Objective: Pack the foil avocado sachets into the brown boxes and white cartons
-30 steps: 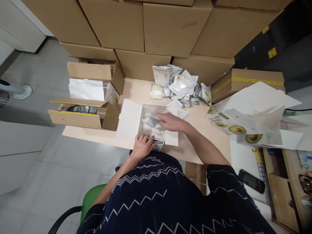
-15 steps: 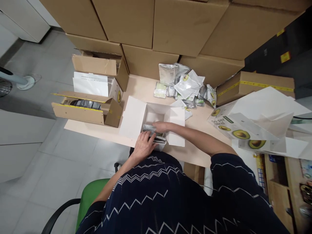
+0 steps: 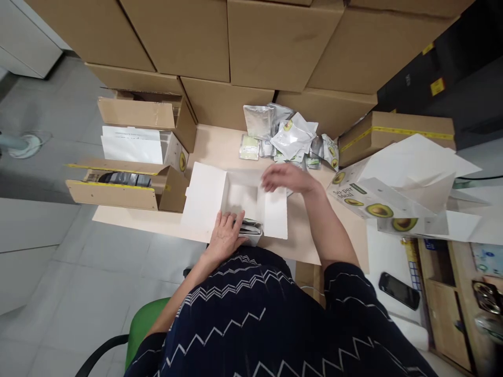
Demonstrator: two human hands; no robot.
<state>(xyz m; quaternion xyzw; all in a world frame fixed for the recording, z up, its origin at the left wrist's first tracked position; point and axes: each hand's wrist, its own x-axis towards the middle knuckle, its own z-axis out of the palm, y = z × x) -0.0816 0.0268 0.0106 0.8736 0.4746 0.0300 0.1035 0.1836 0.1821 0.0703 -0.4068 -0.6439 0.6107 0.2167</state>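
Note:
An open white carton point(image 3: 242, 197) stands on the table in front of me, its side flaps folded outward. Flat pouches point(image 3: 250, 226) stand on edge along its near wall. My left hand point(image 3: 226, 233) grips the carton's near left edge, fingers over the pouches and thumb by the near wall; some of the contact is hidden. Slightly blurred, my right hand point(image 3: 288, 178) hovers over the right flap with loosely bent, parted fingers and nothing visible in it. Beyond it is a heap of silver and white pouches point(image 3: 293, 137), some with avocado prints.
To the left are an open brown box point(image 3: 112, 198) with dark packets, a white printed box point(image 3: 131, 145) and another brown box point(image 3: 135, 112). Avocado-printed cartons point(image 3: 369, 199) and a taped brown box point(image 3: 408, 128) sit right. Large cardboard boxes point(image 3: 271, 47) wall the back. A phone point(image 3: 398, 290) lies lower right.
My right hand has come up out of the carton and moved right, over its flap. The light pouch it was touching now sits lower among the others. The left hand stays at the near edge.

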